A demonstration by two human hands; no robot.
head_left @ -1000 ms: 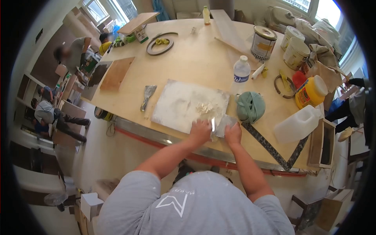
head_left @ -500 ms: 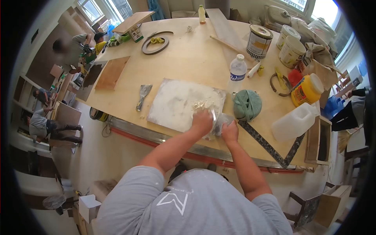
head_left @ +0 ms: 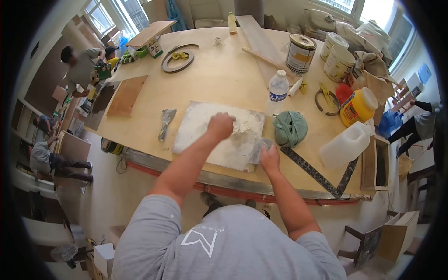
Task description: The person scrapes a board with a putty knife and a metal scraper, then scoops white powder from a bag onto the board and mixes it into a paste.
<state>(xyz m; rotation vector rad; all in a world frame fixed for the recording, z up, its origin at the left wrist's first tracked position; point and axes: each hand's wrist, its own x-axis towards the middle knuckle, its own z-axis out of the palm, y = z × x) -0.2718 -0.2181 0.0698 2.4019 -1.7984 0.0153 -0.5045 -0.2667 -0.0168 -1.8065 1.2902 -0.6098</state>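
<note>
A square board [head_left: 212, 156], coated with white powder, lies near the front edge of the wooden table. Over its middle is my left hand [head_left: 221, 126], closed with the knuckles up; what it holds, if anything, is hidden. Just right of that hand sits a small heap of crumbly whitish material [head_left: 242, 127]. My right hand [head_left: 269, 159] grips a clear plastic container [head_left: 258, 148], tilted at the board's right edge. Left of the board lies a putty knife [head_left: 166, 124] smeared with grey. A ball of green strips [head_left: 290, 128] rests beyond my right hand.
On the right stand a water bottle [head_left: 278, 88], a paint can [head_left: 301, 52], a yellow jar [head_left: 358, 107] and a white jug [head_left: 346, 145]. A black-speckled angled strip [head_left: 313, 175] lies near the front edge. Coiled edging [head_left: 178, 61] is farther back. Other people work at left and right.
My left hand has moved left and away from me, off the plastic container and over the board. My right hand still holds the container, now more plainly visible. The whole view has shifted slightly.
</note>
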